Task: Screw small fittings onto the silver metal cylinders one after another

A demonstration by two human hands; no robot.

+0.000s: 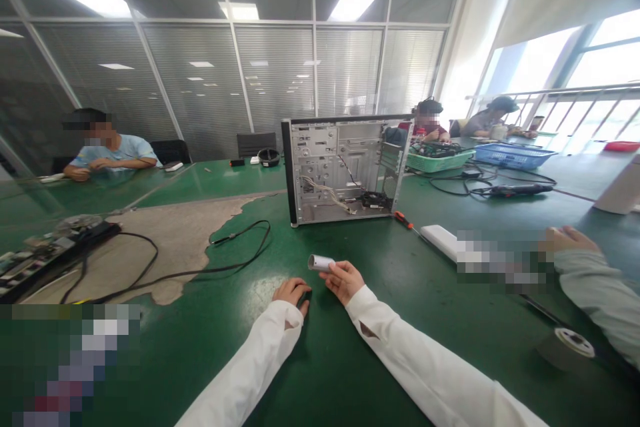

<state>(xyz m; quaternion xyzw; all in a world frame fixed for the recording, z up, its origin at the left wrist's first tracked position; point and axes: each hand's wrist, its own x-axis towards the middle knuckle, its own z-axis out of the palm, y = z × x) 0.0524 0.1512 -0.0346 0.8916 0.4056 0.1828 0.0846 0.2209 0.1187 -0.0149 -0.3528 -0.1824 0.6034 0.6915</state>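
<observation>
From far away I see, at the lower centre of the frame, the silver tube point(321, 263) pinched by the right hand point(345, 282), long axis nearly level, 1 open end pointing leftward, above the loosely spread left hand point(290, 292).

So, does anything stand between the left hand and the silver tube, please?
Nothing visible stands between the left hand and the silver tube; the right hand holds the tube by one end, with the open end uncovered.
</observation>
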